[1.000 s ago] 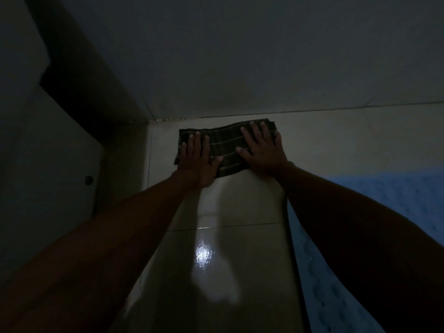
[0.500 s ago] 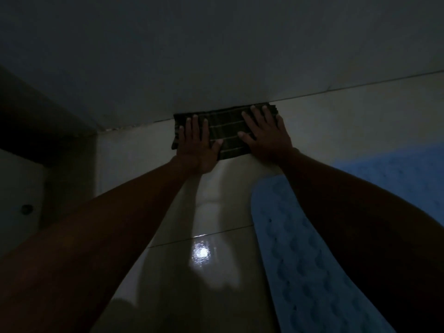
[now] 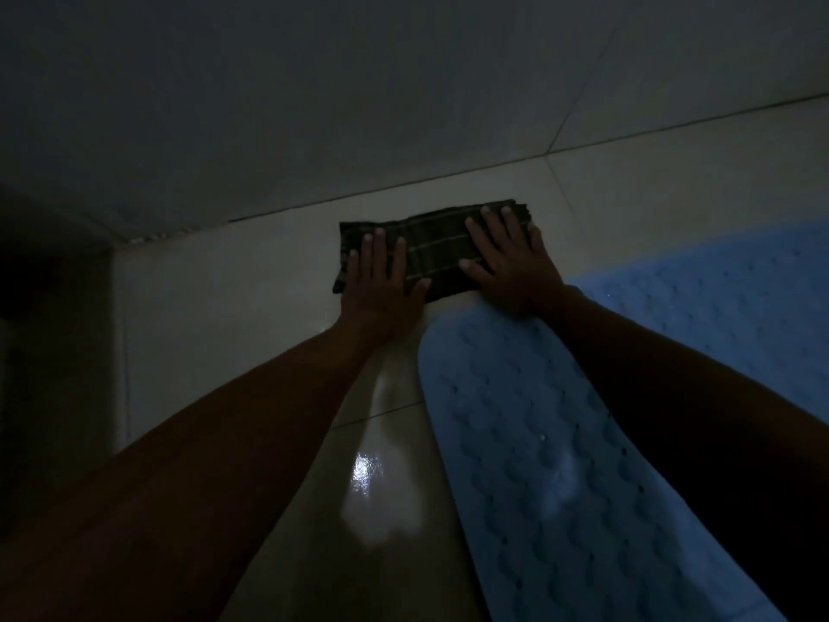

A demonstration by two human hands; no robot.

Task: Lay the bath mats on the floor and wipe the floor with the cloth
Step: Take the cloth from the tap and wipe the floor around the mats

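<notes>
A dark folded cloth (image 3: 437,249) with pale stripes lies flat on the glossy tiled floor (image 3: 215,307), a short way in front of the wall. My left hand (image 3: 381,285) presses flat on its left part, fingers spread. My right hand (image 3: 509,258) presses flat on its right part, fingers spread too. A light blue bath mat (image 3: 560,464) with a bumpy surface lies on the floor at the right, its rounded end just below the cloth and under my right wrist. My right forearm hides part of the mat.
The room is dim. A tiled wall (image 3: 403,105) rises right behind the cloth. At the left a dark corner and a door frame (image 3: 54,352) close the floor off. A bright light reflection (image 3: 363,473) shines on the floor tile between my arms.
Both hands have slid the cloth to the right along the wall and a little back from it. More of the blue mat has come into view under my right arm.
</notes>
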